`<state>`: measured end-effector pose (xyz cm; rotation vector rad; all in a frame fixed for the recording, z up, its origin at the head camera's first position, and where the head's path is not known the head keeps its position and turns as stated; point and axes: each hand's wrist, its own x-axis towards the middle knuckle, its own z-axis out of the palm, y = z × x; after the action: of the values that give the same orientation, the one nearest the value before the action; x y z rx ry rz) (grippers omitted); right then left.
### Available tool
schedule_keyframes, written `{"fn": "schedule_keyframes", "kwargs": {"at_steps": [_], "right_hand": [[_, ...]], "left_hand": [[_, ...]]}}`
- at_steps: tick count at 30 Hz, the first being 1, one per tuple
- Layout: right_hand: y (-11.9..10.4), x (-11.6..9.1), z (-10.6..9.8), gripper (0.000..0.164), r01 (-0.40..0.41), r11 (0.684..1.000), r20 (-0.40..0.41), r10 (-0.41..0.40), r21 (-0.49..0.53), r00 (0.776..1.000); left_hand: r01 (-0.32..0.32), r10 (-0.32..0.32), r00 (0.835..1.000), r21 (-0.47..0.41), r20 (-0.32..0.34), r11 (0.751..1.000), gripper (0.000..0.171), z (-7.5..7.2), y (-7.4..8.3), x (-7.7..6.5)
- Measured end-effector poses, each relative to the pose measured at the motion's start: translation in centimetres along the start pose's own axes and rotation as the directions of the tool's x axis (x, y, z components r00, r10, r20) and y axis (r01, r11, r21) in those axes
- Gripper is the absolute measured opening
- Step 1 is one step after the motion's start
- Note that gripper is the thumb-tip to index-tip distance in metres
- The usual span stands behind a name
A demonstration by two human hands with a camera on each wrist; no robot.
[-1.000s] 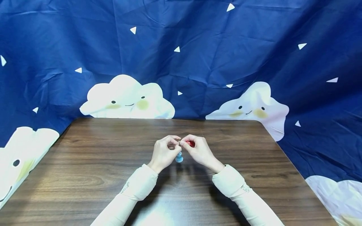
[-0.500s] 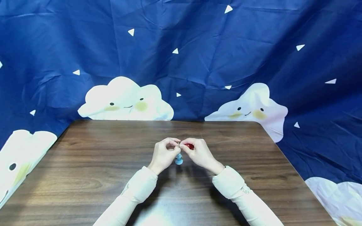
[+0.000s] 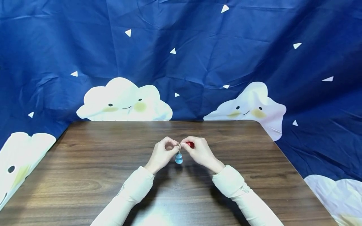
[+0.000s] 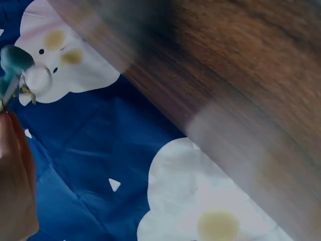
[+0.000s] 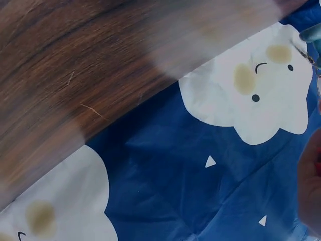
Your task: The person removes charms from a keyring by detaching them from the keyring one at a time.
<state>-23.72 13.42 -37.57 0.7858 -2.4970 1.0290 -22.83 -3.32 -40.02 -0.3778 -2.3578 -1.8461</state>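
Observation:
A small blue rounded charm (image 3: 178, 158) hangs from a metal ring (image 3: 179, 145) between my hands, above the table. My left hand (image 3: 161, 155) pinches the ring with thumb and forefinger. Close against it, my right hand (image 3: 199, 152) pinches with thumb and forefinger at the ring's right side. A glossy red round thing (image 3: 191, 144) shows within the right hand, mostly covered by the fingers. In the left wrist view the charm (image 4: 17, 60) appears blurred above the left hand (image 4: 15, 186). The right wrist view catches only an edge of the charm (image 5: 312, 34) and the right hand (image 5: 309, 186).
The brown wood-grain table (image 3: 85, 163) spreads under both forearms. Behind it hangs a blue cloth (image 3: 186, 37) printed with white clouds and small triangles.
The blue charm has turned and hangs with more of its metal ring showing. My left hand has shifted slightly left; the right hand stays nearly in place. The head view has tilted a little.

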Motion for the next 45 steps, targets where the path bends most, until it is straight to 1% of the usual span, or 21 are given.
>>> {"fn": "schedule_keyframes", "kwargs": {"at_steps": [2,3,5,8,11,13,15,17,19,20,22,24,25,26,28,31,34,38,41,43,45], "right_hand": [[0.1,0.0,-0.1,0.004,0.011,1.000,-0.004,-0.011,-0.017,1.000],[0.1,0.0,-0.2,0.004,0.021,1.000,-0.008,-0.021,-0.021,1.000],[0.2,0.1,-0.2,0.004,0.043,0.999,-0.006,-0.043,-0.032,0.999],[0.1,0.1,-0.4,0.005,0.061,0.998,0.008,-0.061,-0.025,0.998],[-0.1,0.0,-0.6,0.006,0.036,0.999,0.055,-0.037,0.013,0.998],[-0.3,-0.1,-0.9,0.009,-0.019,0.997,0.100,0.011,0.073,0.995],[-0.5,-0.1,-1.1,0.013,-0.104,0.980,0.152,0.078,0.167,0.985],[-0.6,-0.1,-1.2,0.018,-0.203,0.939,0.192,0.153,0.277,0.969],[-0.6,-0.1,-1.3,0.022,-0.292,0.882,0.212,0.226,0.370,0.951],[-0.6,-0.1,-1.3,0.023,-0.327,0.855,0.215,0.259,0.403,0.942],[-0.6,0.0,-1.3,0.024,-0.372,0.824,0.205,0.312,0.428,0.928],[-0.6,0.0,-1.3,0.022,-0.387,0.821,0.186,0.339,0.420,0.922],[-0.6,0.1,-1.2,0.021,-0.385,0.830,0.176,0.342,0.404,0.923],[-0.6,0.1,-1.2,0.020,-0.382,0.840,0.165,0.344,0.385,0.924],[-0.6,0.2,-1.1,0.018,-0.365,0.863,0.148,0.334,0.348,0.931],[-0.8,0.3,-0.9,0.013,-0.333,0.895,0.120,0.311,0.298,0.943],[-0.9,0.4,-0.7,0.009,-0.318,0.905,0.099,0.302,0.284,0.948],[-0.9,0.4,-0.6,0.007,-0.322,0.896,0.091,0.309,0.305,0.947],[-0.9,0.4,-0.6,0.007,-0.336,0.883,0.098,0.323,0.327,0.942],[-0.9,0.4,-0.7,0.008,-0.349,0.873,0.105,0.333,0.342,0.937],[-0.9,0.5,-0.8,0.009,-0.358,0.863,0.107,0.343,0.356,0.933]], "left_hand": [[0.004,-0.004,1.000,0.013,0.023,1.000,0.013,-0.3,-0.1,0.0],[-0.011,0.011,1.000,0.023,0.026,1.000,0.017,-0.3,-0.2,0.0],[-0.070,0.069,0.997,0.064,0.016,0.995,0.019,-0.4,-0.3,0.1],[-0.157,0.159,0.987,0.116,-0.011,0.981,0.013,-0.5,-0.5,0.2],[-0.231,0.238,0.971,0.131,-0.037,0.964,0.007,-0.7,-0.4,0.2],[-0.278,0.289,0.956,0.150,-0.051,0.949,0.006,-0.9,-0.3,0.1],[-0.330,0.346,0.936,0.183,-0.064,0.926,0.005,-1.0,-0.2,0.0],[-0.377,0.401,0.913,0.221,-0.074,0.899,0.005,-1.0,-0.2,0.0],[-0.416,0.449,0.890,0.256,-0.080,0.872,0.006,-1.0,-0.2,-0.1],[-0.437,0.474,0.876,0.277,-0.083,0.856,0.006,-1.0,-0.1,-0.1],[-0.466,0.513,0.854,0.310,-0.086,0.828,0.005,-1.0,-0.1,0.0],[-0.489,0.544,0.834,0.333,-0.090,0.806,0.005,-0.9,-0.1,0.0],[-0.498,0.556,0.826,0.341,-0.095,0.798,0.005,-0.9,-0.1,0.1],[-0.502,0.561,0.821,0.338,-0.102,0.796,0.005,-0.8,-0.1,0.2],[-0.502,0.560,0.820,0.320,-0.120,0.804,0.004,-0.8,-0.2,0.3],[-0.492,0.539,0.830,0.263,-0.148,0.830,0.004,-0.7,-0.4,0.3],[-0.484,0.518,0.838,0.204,-0.171,0.851,0.004,-0.6,-0.5,0.3],[-0.484,0.507,0.839,0.152,-0.200,0.862,0.005,-0.5,-0.3,0.3],[-0.483,0.498,0.838,0.123,-0.222,0.867,0.005,-0.5,0.8,-0.1],[-0.469,0.479,0.845,0.100,-0.238,0.878,0.005,-0.5,1.6,-0.5],[-0.447,0.450,0.857,0.075,-0.250,0.892,0.005,-0.6,2.4,-0.8]]}}
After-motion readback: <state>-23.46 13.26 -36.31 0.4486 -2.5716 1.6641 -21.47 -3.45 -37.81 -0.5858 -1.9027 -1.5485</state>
